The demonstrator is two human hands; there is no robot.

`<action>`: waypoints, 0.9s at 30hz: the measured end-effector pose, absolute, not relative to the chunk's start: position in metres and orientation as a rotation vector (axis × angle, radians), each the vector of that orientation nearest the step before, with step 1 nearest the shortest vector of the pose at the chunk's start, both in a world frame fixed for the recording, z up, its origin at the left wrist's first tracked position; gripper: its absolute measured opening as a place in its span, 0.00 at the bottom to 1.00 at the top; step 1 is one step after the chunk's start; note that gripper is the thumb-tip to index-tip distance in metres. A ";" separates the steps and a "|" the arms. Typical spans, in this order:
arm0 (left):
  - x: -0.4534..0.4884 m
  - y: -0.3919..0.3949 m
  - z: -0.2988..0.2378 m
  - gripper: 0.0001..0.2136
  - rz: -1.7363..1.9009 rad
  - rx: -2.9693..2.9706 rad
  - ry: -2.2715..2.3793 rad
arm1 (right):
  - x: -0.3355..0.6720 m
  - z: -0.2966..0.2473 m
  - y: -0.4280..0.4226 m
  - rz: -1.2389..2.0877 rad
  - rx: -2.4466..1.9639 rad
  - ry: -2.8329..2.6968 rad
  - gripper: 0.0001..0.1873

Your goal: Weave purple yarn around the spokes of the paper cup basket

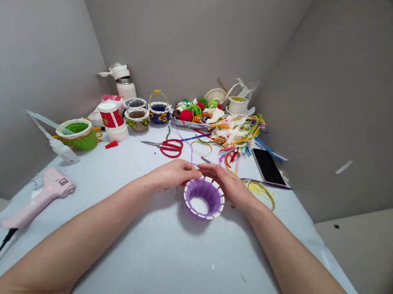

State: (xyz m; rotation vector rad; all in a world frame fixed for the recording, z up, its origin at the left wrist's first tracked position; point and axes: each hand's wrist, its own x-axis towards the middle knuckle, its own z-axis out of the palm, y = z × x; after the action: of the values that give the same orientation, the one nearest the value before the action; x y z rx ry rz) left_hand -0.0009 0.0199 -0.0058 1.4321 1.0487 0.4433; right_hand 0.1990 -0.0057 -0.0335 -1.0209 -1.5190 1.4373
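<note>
A small paper cup [218, 206] with a notched white rim and purple yarn woven around its wall is tilted so that its inside faces me. My left hand [178, 173] pinches the far left part of the rim, its fingers closed. Around the far right side of the cup curves my right hand [229, 184], its fingertips meeting those of the left behind the rim. A thin purple yarn strand [191, 152] runs from the hands back across the table. What the fingertips do behind the cup is partly hidden.
Red-handled scissors [171, 148] lie beyond my hands. To the left are a pink glue gun [41, 198], a glue bottle [64, 151] and a green woven basket [81, 140]. A phone [269, 167] lies right, near a heap of yarn pieces [236, 131]. Grey walls enclose the table.
</note>
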 end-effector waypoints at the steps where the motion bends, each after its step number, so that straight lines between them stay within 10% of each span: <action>1: -0.002 0.020 -0.006 0.15 0.448 1.464 1.065 | 0.200 -0.032 -0.007 1.453 -1.054 -1.567 0.26; 22: -0.012 0.024 0.008 0.14 0.370 1.720 1.138 | 0.231 -0.021 0.003 0.642 -1.295 -2.090 0.13; 27: -0.009 0.018 0.013 0.13 0.339 1.713 0.980 | 0.205 -0.016 -0.011 0.917 -1.051 -1.971 0.18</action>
State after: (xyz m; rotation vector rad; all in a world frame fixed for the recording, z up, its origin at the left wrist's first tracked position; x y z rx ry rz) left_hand -0.0092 0.0179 0.0127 1.7126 0.9796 0.3387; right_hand 0.2053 -0.0114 -0.0159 -1.0508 -1.9712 0.9168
